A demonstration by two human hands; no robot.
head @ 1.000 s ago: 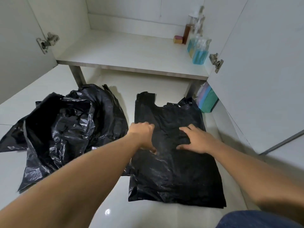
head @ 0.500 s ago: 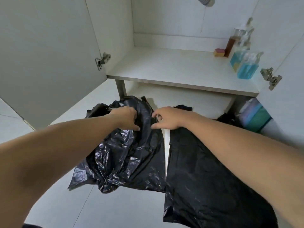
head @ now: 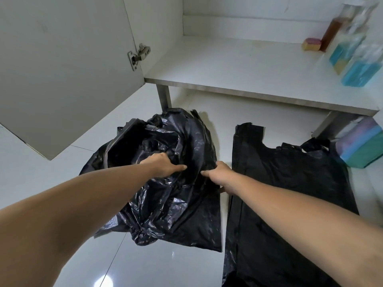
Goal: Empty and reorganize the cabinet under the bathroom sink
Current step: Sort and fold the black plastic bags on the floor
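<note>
The crumpled black bag (head: 165, 179) lies heaped on the floor tiles (head: 41, 162) straight ahead of me, just in front of the open cabinet, its mouth gaping toward the far left and its flatter bottom end trailing back toward me, so its long axis runs roughly away from my body. My left hand (head: 160, 166) sits on top of the heap near the mouth, fingers curled down into the folds and pinching plastic; my right hand (head: 220, 174) grips the bag's right edge, fingers hooked under where I cannot see them. Both hands touch it, the left nearer its middle. I judge the next move is to pull it taut and spread it flat. Just to the right, apart by a thin strip of tile, the flattened black bag (head: 290, 193) lies with its handles pointing toward the cabinet shelf (head: 238, 65). That shelf is mostly bare, with blurred bottles (head: 352, 59) and a small sponge (head: 312, 44) at its far right.
</note>
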